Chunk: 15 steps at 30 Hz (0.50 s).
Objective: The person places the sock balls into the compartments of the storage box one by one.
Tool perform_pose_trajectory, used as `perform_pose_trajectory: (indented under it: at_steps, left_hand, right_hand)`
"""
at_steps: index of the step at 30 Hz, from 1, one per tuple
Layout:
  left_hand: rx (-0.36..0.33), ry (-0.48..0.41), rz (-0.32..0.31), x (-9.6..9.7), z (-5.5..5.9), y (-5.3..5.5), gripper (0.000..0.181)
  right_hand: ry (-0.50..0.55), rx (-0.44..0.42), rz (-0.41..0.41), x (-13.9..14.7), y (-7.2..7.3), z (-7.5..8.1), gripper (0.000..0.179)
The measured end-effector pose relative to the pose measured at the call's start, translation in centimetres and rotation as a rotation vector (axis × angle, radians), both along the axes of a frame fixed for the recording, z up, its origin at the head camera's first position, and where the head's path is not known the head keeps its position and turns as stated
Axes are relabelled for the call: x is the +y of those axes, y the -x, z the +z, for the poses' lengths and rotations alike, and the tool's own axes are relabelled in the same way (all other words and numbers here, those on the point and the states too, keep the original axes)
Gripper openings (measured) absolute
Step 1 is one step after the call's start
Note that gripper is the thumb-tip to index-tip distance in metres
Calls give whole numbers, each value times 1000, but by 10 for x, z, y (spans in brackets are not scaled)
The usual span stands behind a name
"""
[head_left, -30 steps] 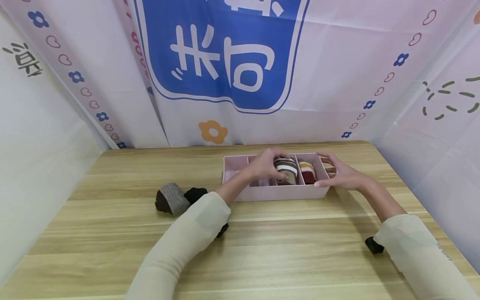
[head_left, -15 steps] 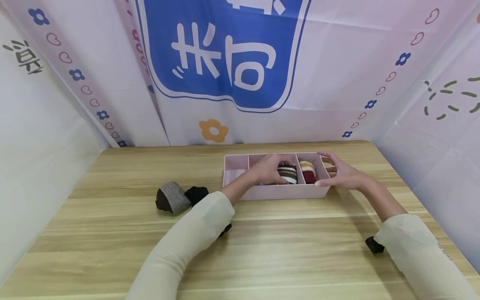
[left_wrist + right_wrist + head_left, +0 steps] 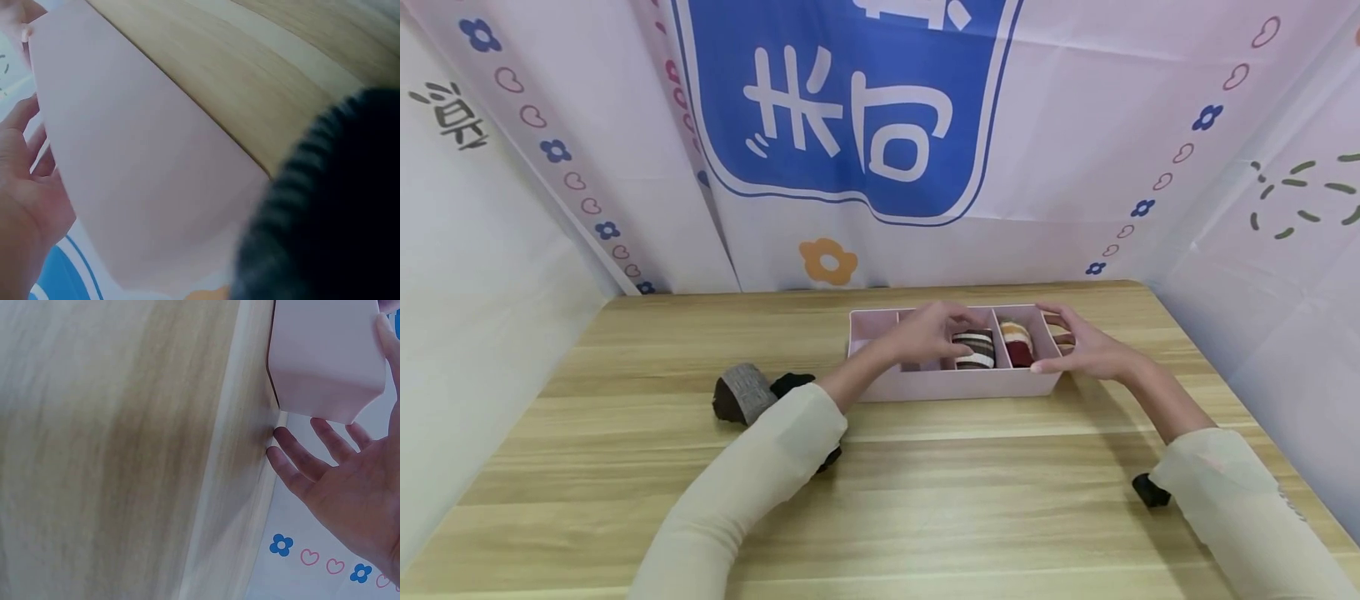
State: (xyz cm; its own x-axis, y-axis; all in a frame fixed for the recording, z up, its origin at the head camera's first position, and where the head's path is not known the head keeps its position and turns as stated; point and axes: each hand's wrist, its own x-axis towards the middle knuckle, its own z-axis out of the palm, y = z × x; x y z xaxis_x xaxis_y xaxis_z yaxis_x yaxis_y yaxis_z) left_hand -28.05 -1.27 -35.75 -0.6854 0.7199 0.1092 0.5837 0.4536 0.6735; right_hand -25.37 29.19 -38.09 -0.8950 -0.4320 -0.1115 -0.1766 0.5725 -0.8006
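A pink divided box [image 3: 955, 385] stands near the back of the table. A brown-and-white striped rolled sock [image 3: 976, 354] sits in one of its compartments. My left hand [image 3: 925, 332] is over the box, with its thumb beside that sock and its fingers loosely bent above. In the compartment to the right lies a yellow, white and dark red rolled sock [image 3: 1019, 353]. My right hand [image 3: 1086, 346] spans the box's right end, thumb at the front rim. Its other fingers [image 3: 300, 453] spread beside the end wall in the right wrist view.
To the left on the wooden table [image 3: 962, 517] lie a grey-and-brown rolled sock [image 3: 747, 395] and a black one [image 3: 792, 383], partly behind my left sleeve. A blurred dark ribbed thing [image 3: 331, 200] fills the left wrist view's corner. A printed cloth [image 3: 1037, 167] hangs behind.
The striped sock has settled lower in its compartment, and its stripes show differently. My left hand has loosened from it and drawn slightly left. The right hand stays at the box's end.
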Motion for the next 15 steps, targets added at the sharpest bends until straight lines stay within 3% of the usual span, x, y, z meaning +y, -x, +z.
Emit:
perform_pose_trajectory:
  at_steps: [4, 10, 15]
  left_hand:
    - [9, -54, -31, -12, 6, -6, 43]
    - [-13, -109, -11, -35, 14, -15, 44]
    - [64, -166, 21, -58, 19, -18, 41]
  right_hand:
    - [-2, 3, 1, 0, 0, 1, 105]
    - [-7, 3, 1, -1, -1, 1, 105]
    - [1, 7, 8, -1, -1, 1, 105]
